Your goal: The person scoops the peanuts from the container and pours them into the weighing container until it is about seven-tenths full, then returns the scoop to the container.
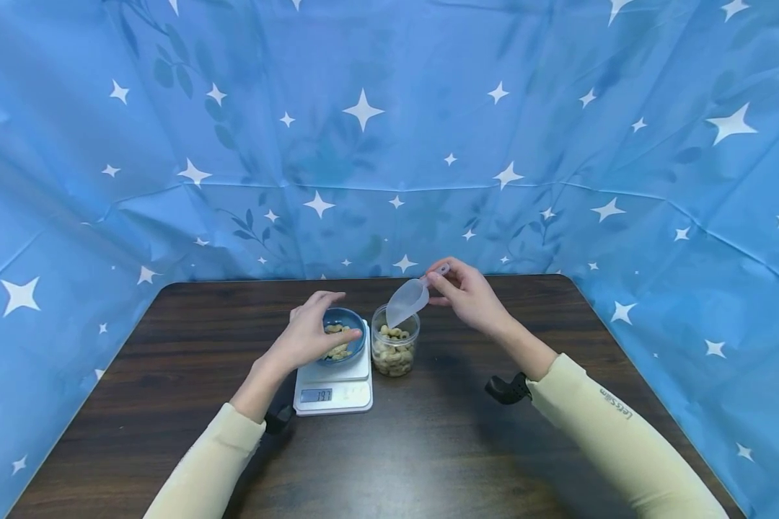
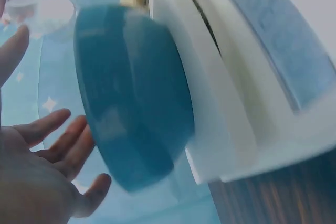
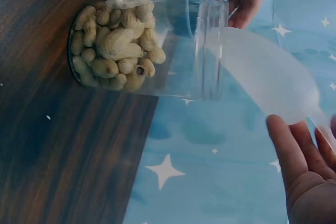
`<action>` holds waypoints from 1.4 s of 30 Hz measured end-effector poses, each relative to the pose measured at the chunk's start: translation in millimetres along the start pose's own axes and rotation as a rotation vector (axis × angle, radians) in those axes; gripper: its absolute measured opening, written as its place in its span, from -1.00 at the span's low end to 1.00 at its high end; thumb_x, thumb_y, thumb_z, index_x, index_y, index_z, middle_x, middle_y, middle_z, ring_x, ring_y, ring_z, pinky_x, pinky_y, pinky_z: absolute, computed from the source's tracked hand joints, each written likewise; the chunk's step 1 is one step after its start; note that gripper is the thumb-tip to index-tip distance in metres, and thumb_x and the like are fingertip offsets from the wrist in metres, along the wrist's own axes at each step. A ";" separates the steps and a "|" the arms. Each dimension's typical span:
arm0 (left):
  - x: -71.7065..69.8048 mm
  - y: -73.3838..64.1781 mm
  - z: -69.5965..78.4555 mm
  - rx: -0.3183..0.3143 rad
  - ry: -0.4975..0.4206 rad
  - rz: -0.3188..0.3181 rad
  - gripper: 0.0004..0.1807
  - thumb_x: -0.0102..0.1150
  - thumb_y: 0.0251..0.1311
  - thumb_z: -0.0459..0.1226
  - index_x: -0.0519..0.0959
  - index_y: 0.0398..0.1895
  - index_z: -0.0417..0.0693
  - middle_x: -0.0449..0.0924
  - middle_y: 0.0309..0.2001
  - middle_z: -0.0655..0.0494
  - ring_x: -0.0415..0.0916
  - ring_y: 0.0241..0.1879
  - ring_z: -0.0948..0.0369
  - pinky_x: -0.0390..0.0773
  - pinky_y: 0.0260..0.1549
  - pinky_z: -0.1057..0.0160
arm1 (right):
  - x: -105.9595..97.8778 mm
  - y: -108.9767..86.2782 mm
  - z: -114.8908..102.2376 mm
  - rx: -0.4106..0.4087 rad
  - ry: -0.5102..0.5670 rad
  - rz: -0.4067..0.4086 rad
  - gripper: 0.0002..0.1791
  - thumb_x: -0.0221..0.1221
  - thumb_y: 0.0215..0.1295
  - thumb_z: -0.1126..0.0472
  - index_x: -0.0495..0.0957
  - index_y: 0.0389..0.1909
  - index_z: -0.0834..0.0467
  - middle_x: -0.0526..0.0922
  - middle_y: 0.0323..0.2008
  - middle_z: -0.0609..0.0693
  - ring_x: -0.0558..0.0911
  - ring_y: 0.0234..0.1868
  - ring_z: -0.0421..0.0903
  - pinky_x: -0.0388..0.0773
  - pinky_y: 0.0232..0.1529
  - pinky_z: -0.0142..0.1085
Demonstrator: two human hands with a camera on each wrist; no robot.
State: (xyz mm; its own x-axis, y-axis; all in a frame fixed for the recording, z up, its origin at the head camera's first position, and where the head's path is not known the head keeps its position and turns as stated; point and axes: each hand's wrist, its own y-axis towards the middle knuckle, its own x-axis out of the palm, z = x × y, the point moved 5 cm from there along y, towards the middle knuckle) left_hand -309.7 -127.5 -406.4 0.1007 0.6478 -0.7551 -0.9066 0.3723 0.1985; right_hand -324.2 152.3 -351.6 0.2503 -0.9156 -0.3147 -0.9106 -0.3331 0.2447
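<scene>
1. You can read what looks like "LetsSlim" along your right sleeve [image 1: 606, 418]; the display [image 1: 316, 395] of the white scale [image 1: 353, 398] seems to show the digits 197, though you cannot tell whether a decimal point sits among them.
2. Your right hand [image 1: 464, 295] pinches the translucent scoop [image 1: 407, 301] by its handle, thumb against fingers.
3. Your left hand [image 1: 307, 333] is spread, thumb well apart from the fingers, arched about the blue bowl [image 2: 134, 93]; you cannot tell whether its fingertips touch the rim.
4. In the head view, your scoop's long axis slants from the handle, between one and two o'clock, to the tip, between seven and eight; the tip dips to the mouth of the clear jar [image 3: 212, 77].
5. That jar stands upright on the dark wooden surface [image 1: 428, 447], at three o'clock from your bowl, with peanuts [image 3: 118, 45] in its lower part.
6. Your bowl sits upright on the scale, some peanuts inside, with the display near seven o'clock from it.
</scene>
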 end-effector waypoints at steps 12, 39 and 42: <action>30.0 13.8 26.2 0.087 0.012 -0.064 -0.07 0.46 0.14 0.15 0.39 0.45 -0.18 0.48 0.33 -0.07 0.42 0.30 0.00 0.10 0.32 -0.30 | 17.2 8.0 -8.8 0.052 -0.269 -0.249 -0.79 0.06 0.62 0.20 0.54 0.03 0.26 0.63 -0.11 0.11 0.69 -0.03 0.00 0.69 -0.12 -0.19; 46.2 21.1 32.7 0.070 0.016 -0.138 -0.09 0.46 0.16 0.14 0.38 0.46 -0.14 0.55 0.27 -0.01 0.49 0.24 0.04 0.16 0.29 -0.26 | 62.0 20.4 -14.0 -0.175 -0.627 -0.447 -0.91 0.15 0.55 0.21 0.58 -0.16 0.15 0.62 -0.37 -0.02 0.49 -0.46 -0.21 0.44 -0.37 -0.28; 46.3 21.5 33.6 0.060 0.014 -0.139 -0.09 0.47 0.15 0.14 0.39 0.45 -0.13 0.56 0.27 -0.01 0.49 0.25 0.03 0.14 0.30 -0.26 | 65.4 19.3 -9.4 -0.187 -0.603 -0.420 -0.89 0.14 0.57 0.20 0.57 -0.16 0.16 0.64 -0.36 0.00 0.51 -0.47 -0.20 0.47 -0.38 -0.29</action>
State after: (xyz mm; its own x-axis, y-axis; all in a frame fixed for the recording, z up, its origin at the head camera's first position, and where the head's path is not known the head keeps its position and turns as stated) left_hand -310.7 -67.1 -416.0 0.2172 0.5779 -0.7866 -0.8581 0.4972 0.1283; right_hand -322.3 83.9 -358.8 0.2919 -0.4391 -0.8497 -0.6939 -0.7087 0.1279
